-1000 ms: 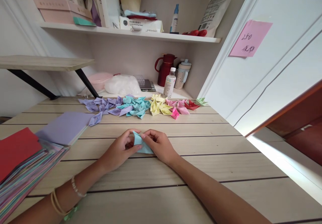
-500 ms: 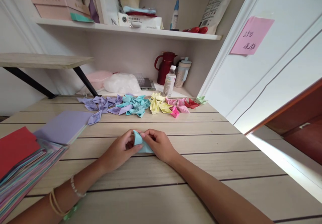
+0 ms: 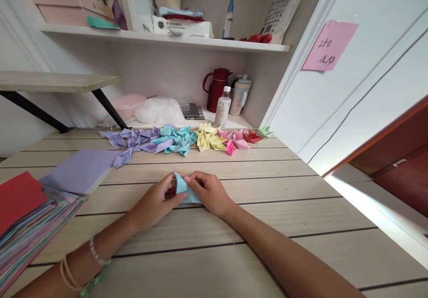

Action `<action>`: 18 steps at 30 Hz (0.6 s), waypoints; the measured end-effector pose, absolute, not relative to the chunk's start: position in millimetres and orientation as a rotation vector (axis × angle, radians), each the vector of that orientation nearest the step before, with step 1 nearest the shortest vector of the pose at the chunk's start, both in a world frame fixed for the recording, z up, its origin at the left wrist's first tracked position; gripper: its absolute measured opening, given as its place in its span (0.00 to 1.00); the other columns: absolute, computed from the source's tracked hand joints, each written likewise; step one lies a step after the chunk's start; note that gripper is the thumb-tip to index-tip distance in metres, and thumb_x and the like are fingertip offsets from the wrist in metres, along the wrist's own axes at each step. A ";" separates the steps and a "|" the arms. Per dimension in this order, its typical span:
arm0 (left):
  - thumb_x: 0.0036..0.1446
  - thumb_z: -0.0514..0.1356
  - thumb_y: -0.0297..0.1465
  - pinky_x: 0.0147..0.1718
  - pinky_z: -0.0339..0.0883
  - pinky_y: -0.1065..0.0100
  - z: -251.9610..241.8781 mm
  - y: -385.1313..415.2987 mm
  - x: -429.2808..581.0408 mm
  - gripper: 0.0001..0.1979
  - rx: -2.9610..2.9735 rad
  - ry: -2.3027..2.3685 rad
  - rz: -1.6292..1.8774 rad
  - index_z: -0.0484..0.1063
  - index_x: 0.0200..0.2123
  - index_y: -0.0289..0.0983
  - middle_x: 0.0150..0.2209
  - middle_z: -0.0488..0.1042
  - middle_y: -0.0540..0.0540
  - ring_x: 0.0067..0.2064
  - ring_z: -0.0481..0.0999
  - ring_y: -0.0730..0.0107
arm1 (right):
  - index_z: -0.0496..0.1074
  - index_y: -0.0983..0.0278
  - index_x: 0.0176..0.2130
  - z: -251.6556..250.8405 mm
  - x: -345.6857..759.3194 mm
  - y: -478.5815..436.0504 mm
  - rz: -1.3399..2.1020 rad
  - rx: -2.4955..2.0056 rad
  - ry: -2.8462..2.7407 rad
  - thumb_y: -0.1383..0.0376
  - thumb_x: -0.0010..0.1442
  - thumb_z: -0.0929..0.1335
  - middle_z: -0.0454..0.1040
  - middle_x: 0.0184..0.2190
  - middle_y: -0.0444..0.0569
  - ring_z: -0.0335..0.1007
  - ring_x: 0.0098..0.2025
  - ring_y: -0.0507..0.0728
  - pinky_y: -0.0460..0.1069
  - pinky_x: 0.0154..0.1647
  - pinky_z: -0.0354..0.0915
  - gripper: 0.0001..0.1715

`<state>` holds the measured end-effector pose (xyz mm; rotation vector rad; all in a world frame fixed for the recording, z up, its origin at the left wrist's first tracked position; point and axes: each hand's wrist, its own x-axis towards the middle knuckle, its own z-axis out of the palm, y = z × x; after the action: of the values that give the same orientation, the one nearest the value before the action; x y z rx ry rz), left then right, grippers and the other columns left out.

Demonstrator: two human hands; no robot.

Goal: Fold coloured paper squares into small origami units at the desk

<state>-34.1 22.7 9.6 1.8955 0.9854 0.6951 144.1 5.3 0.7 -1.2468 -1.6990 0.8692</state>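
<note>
A light blue folded paper [image 3: 191, 196] is held between my two hands over the middle of the table. My left hand [image 3: 158, 202] pinches its left side, thumb in front and fingers behind. My right hand [image 3: 210, 193] grips the upper right part, its thumb pressed near the top edge. The paper's left corner stands up, while its lower edge is at the tabletop. Fingers hide part of the folds. Beyond my hands lie folded paper boats in groups: purple [image 3: 133, 137], blue [image 3: 180, 139], yellow [image 3: 209, 138] and pink [image 3: 239, 138].
At the left are a purple paper stack [image 3: 82, 168] and a pile of coloured sheets [image 3: 40, 226] with a red sheet [image 3: 22, 200] on top. Behind the boats stand a clear bottle [image 3: 222, 108], a red jug [image 3: 217, 90] and a speckled cup [image 3: 240, 97]. A small raised shelf [image 3: 60, 81] overhangs the back left.
The view has shifted slightly, so the surroundings appear a little further left. Both hands keep their hold on the blue paper, with almost no change in the fingers.
</note>
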 end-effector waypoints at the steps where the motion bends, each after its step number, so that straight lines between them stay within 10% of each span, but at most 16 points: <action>1: 0.53 0.58 0.40 0.32 0.63 0.68 9.6 22.9 -34.0 0.21 1.898 0.988 0.692 0.66 0.49 0.38 0.33 0.72 0.48 0.33 0.69 0.68 | 0.70 0.64 0.29 0.7 144.2 5.3 0.866 -1.248 -1.700 0.54 0.60 0.61 0.64 0.21 0.41 0.56 0.23 0.49 0.44 0.25 0.53 0.19; 18: 0.52 0.57 0.39 0.31 0.63 0.69 10.7 22.3 -34.0 0.20 1.936 1.022 0.679 0.66 0.48 0.39 0.31 0.71 0.49 0.33 0.69 0.68 | 0.69 0.64 0.27 1.6 144.6 6.0 0.841 -1.265 -1.736 0.54 0.61 0.61 0.64 0.21 0.41 0.55 0.24 0.49 0.44 0.27 0.54 0.21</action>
<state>-34.0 22.3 10.7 1.9359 1.0224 0.6793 144.6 6.0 1.6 -1.2651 -1.7363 0.8406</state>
